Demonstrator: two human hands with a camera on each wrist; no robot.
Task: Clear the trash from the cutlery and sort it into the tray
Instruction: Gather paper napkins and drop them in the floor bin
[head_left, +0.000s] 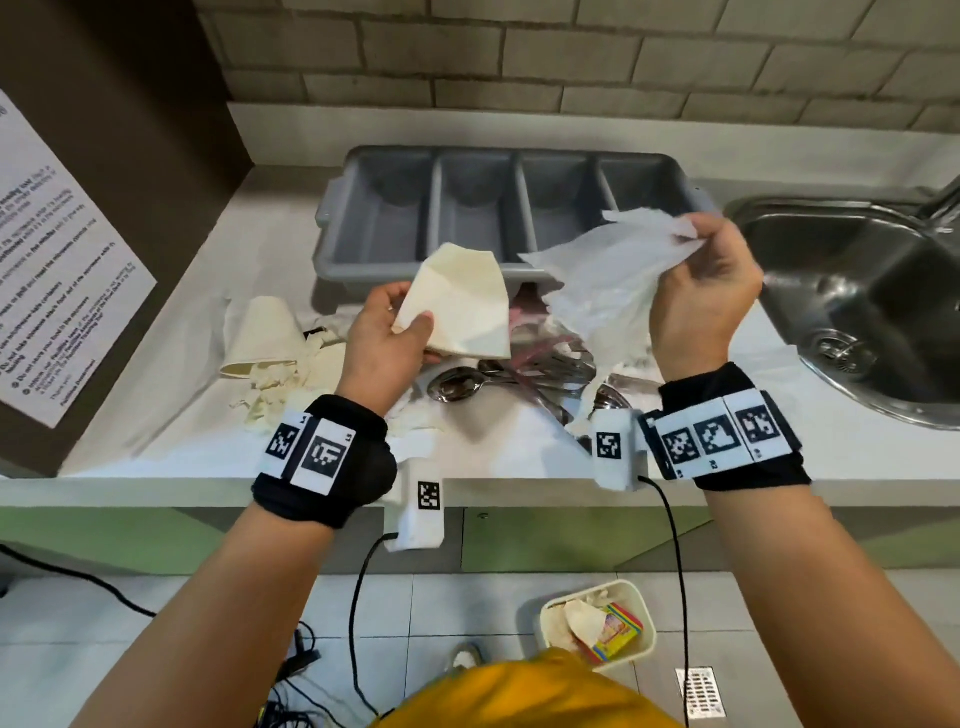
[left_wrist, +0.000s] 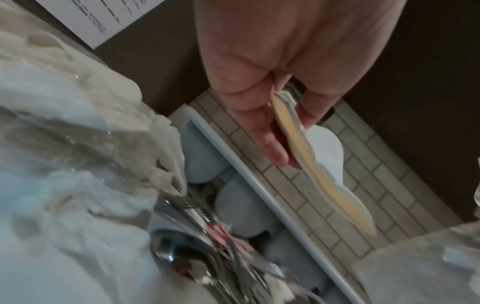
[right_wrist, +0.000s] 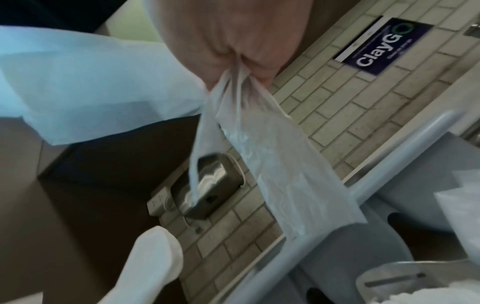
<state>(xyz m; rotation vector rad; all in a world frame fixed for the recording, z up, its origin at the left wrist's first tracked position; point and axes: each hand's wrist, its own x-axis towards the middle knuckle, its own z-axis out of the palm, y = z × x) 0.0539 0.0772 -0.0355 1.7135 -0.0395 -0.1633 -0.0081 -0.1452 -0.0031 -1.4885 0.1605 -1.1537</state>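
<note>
Fig.: both my hands lifted above the surface (head_left: 171, 364), each holding trash. My left hand (head_left: 387, 338) is pinching a flattened cream paper cup (head_left: 457, 306), thumb on its near face, fingers curled behind; in the left wrist view the cup (left_wrist: 319, 164) is showing edge-on betw. thumb and fingers. My right hand (head_left: 706, 291) is gripping a crumpled sheet of white tissue (head_left: 608, 270) at its upper edge, fingers clenched round it; the sheet is hanging down toward the cutlery. Right wrist view: tissue (right_wrist: 272, 148) is trailing from the closed fist.

Cutlery (head_left: 519, 379), spoons and forks, is lying in a heap on the surface just below my hands, w/ scraps of paper and pinkish wrapper mixed in. Grey tray (head_left: 332, 218), 4 compartments, is sitting behind the heap, near the back wall. A second cream cup (head_left: 265, 332) is lying on its side left of the heap among torn bits. Steel sink (head_left: 852, 291) is set into the surface at right. Brick-pattern tile wall behind; printed notice (head_left: 57, 260) on the dark panel at left. On the floor below, a small bin (head_left: 641, 613) is holding paper and a coloured box.
</note>
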